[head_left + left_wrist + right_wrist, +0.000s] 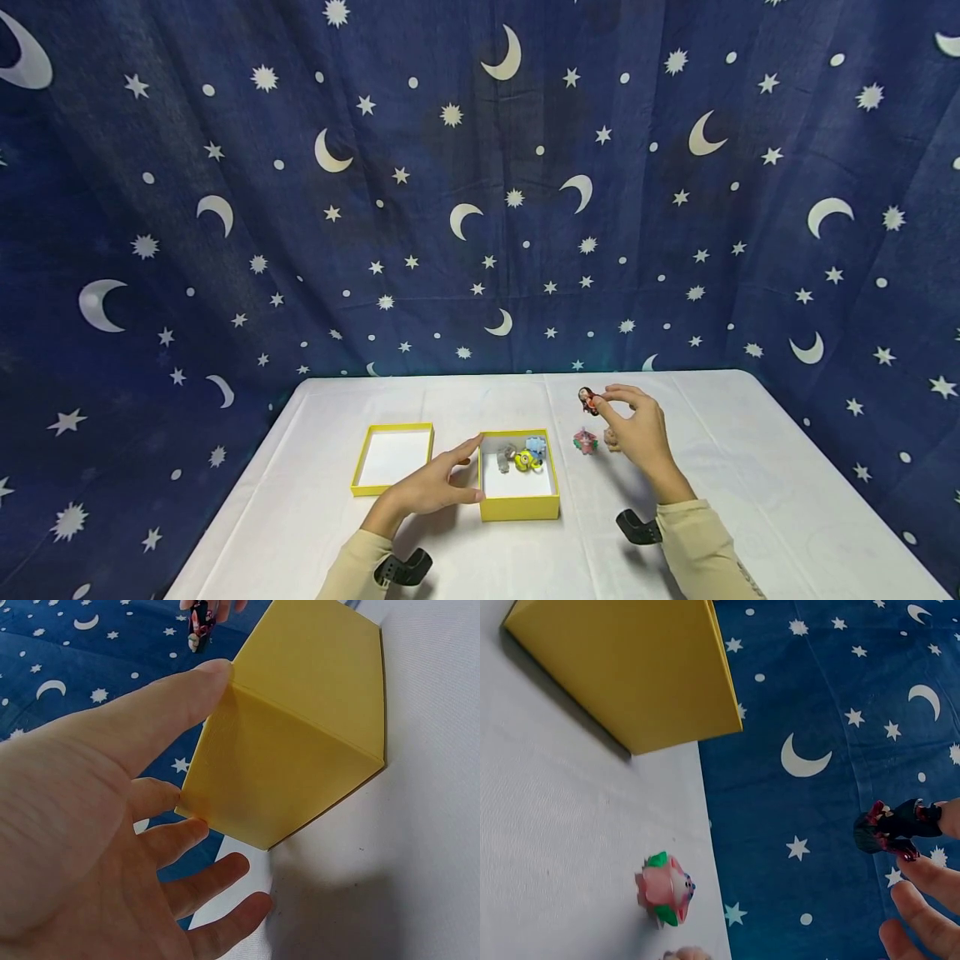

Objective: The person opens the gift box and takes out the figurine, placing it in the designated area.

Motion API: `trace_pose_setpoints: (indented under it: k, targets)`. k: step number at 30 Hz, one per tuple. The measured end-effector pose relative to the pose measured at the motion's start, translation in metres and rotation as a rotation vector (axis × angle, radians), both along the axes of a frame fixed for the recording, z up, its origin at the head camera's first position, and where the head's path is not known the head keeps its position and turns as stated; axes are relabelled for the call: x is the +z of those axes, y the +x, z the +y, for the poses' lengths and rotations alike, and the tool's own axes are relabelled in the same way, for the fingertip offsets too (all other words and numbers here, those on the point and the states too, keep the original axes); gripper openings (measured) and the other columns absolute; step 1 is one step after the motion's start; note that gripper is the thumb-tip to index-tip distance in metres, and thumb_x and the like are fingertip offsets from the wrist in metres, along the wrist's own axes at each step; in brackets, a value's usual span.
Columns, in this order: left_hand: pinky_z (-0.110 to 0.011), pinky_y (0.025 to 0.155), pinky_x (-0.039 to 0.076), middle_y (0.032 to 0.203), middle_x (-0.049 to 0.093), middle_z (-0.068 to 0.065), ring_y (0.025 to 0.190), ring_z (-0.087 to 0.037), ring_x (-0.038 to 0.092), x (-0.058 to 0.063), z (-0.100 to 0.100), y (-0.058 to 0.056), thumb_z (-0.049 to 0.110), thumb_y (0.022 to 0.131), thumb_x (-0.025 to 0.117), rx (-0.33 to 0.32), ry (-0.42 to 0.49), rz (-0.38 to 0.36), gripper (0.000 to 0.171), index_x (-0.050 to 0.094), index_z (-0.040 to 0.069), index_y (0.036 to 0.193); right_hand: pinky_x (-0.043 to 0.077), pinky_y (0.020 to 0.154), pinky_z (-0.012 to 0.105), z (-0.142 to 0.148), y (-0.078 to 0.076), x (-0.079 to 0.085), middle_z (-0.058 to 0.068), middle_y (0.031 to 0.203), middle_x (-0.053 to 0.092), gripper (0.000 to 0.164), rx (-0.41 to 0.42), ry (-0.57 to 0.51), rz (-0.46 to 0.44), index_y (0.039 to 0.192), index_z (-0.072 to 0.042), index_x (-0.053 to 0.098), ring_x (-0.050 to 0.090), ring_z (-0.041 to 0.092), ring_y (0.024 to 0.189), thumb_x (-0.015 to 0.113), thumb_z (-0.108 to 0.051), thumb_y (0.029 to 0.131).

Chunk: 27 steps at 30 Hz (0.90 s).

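Note:
My right hand [637, 429] pinches a small figurine [588, 400] with dark hair and red and dark clothing, held above the table to the right of a yellow box [519, 508]. The right wrist view also shows this figurine [891, 827] at the fingertips. My left hand [429, 487] touches the box's left side with fairly straight fingers, thumb at one corner and fingertips at another. Inside the box, on its white floor, lie a yellow one-eyed figurine [524, 461], a blue figurine [536, 445] and a greyish piece [503, 458].
A pink figurine with green parts [665, 888] stands on the table right of the box. Beside it, a beige figurine [611, 439] is partly hidden by my right hand. Left of the box lies a shallow yellow-edged lid [393, 457]. A starry blue curtain [480, 250] hangs behind the white table [750, 500].

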State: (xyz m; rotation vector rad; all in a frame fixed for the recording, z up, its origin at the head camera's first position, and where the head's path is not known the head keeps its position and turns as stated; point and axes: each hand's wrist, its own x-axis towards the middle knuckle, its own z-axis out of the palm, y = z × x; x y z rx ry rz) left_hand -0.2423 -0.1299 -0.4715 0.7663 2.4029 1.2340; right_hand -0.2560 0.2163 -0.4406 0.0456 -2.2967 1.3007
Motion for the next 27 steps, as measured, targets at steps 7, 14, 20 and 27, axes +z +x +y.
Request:
trace_pose_setpoints:
  k: [7,14,20,27]
  targets:
    - [-0.054,0.118,0.038,0.169,0.022,-0.012,0.147,-0.040,0.038,0.000,0.000,0.000,0.025,0.093,0.074,0.004,0.002,-0.001,0.088,0.022,0.014,0.163,0.044,0.100,0.046,0.010,0.000,-0.002,0.023,0.119,0.071,0.024,-0.063,0.008,0.067,0.100,0.007,0.076,0.061,0.040,0.121,0.075,-0.015,0.090]
    - [-0.056,0.118,0.037,0.169,0.022,-0.011,0.148,-0.040,0.037,0.001,0.000,0.001,0.026,0.093,0.074,0.011,0.003,-0.016,0.088,0.022,0.014,0.163,0.040,0.084,0.019,0.021,0.002,-0.004,0.018,0.113,0.074,0.020,-0.141,-0.008,0.105,0.097,0.003,0.078,0.056,-0.003,0.099,0.076,-0.014,0.088]
    - [-0.055,0.119,0.036,0.169,0.023,-0.010,0.148,-0.039,0.037,0.001,0.000,0.001,0.025,0.093,0.074,0.015,0.001,-0.024,0.087,0.023,0.016,0.163,0.041,0.083,0.019,0.032,0.003,-0.009,0.020,0.113,0.073,0.021,-0.172,-0.013,0.121,0.096,0.004,0.077,0.044,-0.021,0.095,0.076,-0.015,0.088]
    - [-0.056,0.119,0.036,0.169,0.023,-0.010,0.148,-0.039,0.037,0.002,0.000,0.002,0.025,0.093,0.074,0.018,-0.002,-0.025,0.087,0.023,0.017,0.163,0.043,0.081,0.021,0.043,0.001,-0.015,0.020,0.111,0.074,0.022,-0.217,-0.016,0.130,0.095,0.005,0.077,0.045,-0.024,0.092,0.076,-0.016,0.088]
